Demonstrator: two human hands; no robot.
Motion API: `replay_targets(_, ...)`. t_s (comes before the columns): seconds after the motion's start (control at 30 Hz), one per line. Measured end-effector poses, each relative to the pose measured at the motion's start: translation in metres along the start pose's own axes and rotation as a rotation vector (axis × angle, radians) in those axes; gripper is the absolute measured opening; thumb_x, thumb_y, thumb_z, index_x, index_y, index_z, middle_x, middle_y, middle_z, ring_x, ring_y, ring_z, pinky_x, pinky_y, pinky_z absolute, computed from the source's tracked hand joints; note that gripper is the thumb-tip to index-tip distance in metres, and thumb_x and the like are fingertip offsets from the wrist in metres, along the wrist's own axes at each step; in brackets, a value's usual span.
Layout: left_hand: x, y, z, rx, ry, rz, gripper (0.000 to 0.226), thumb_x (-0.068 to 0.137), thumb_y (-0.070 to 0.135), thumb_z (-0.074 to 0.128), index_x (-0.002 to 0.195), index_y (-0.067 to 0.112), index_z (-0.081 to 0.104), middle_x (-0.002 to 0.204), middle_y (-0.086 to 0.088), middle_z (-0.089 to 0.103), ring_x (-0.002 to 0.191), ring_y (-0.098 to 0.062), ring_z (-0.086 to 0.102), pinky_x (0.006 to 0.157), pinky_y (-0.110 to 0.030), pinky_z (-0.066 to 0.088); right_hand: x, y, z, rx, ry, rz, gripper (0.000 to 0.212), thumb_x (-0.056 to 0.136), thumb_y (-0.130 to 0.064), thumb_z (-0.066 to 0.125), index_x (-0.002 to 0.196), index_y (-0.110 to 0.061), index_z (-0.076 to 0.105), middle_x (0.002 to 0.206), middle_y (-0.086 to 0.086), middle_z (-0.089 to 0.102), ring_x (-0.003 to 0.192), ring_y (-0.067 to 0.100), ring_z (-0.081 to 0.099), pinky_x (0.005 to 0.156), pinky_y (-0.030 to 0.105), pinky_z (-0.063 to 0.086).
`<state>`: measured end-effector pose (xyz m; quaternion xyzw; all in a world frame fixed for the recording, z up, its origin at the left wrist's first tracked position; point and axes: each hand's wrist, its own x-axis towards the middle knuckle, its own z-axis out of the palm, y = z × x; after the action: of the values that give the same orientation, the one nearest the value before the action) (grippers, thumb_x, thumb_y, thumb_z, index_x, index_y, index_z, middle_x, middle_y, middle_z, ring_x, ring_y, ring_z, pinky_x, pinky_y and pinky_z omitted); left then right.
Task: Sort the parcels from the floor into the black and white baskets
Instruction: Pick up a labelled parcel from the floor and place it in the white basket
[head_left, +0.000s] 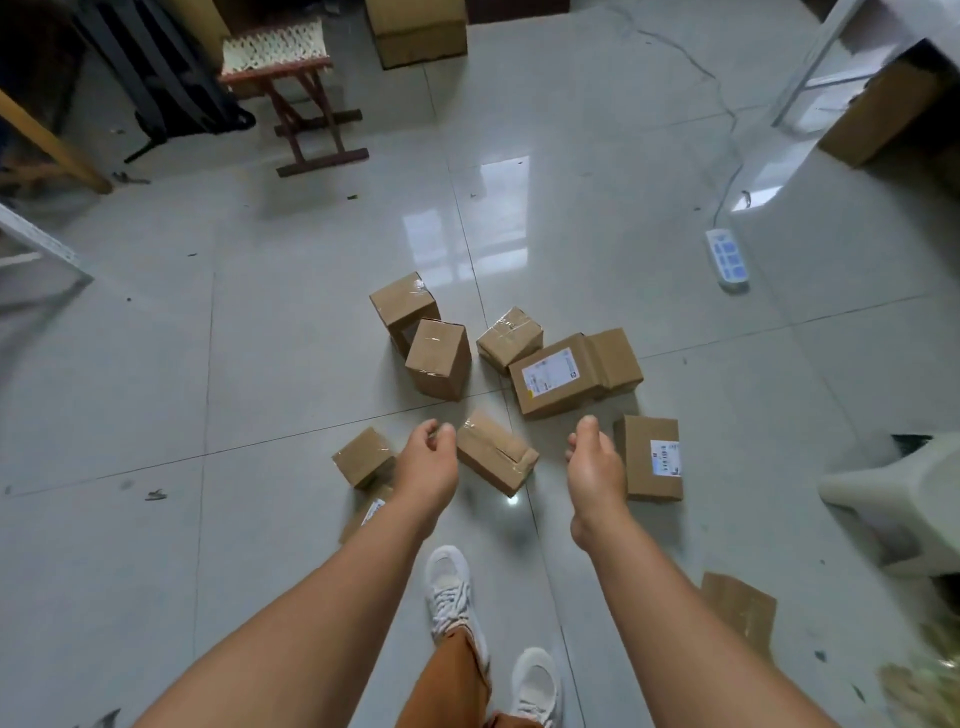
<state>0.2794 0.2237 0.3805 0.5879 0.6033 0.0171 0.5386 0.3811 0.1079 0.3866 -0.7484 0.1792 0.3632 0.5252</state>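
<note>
Both hands reaching out over parcel cluster on floor (260, 364). Left hand (428, 462) hanging with fingers (434, 436) loosely curled, gripping nothing; taped parcel (496, 452) lying just right of them, small parcel (363, 457) just left. Right hand (595, 465) showing its back, fingers curling under, state impossible to tell; labelled parcel (652, 457) lying just right. Flat parcel (371, 512) mostly hiding behind left forearm. Baskets not identifiable.

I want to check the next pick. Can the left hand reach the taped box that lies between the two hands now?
Probably yes. The left hand is empty and right beside the taped box, with nothing stacked on the box and bare floor around it.
</note>
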Motion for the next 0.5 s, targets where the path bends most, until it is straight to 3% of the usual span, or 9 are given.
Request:
replay_targets(0.33, 0.172, -0.071, 0.070, 0.188, -0.092, 0.050, 0.051, 0.099, 0.038, 0.040, 0.146, 0.019, 0.034, 0.145, -0.005, 0.045, 0.130, -0.022, 0.044, 0.102, -0.030, 0.033, 0.174, 0.099, 0.058, -0.075, 0.032, 0.121, 0.049, 0.097, -0.046, 0.035, 0.133, -0.017, 0.050, 0.114, 0.002, 0.053, 0.104, 0.022, 0.047, 0.085, 0.031, 0.034)
replay_targets(0.5, 0.241, -0.129, 0.109, 0.253, -0.181, 0.030, 0.057, 0.098, 0.041, 0.042, 0.149, 0.021, 0.028, 0.151, -0.005, 0.036, 0.135, -0.023, 0.039, 0.109, -0.036, 0.032, 0.244, 0.155, 0.079, -0.136, 0.018, 0.174, 0.050, 0.100, -0.045, 0.032, 0.141, -0.019, 0.042, 0.130, 0.005, 0.049, 0.119, 0.026, 0.044, 0.097, 0.038, 0.034)
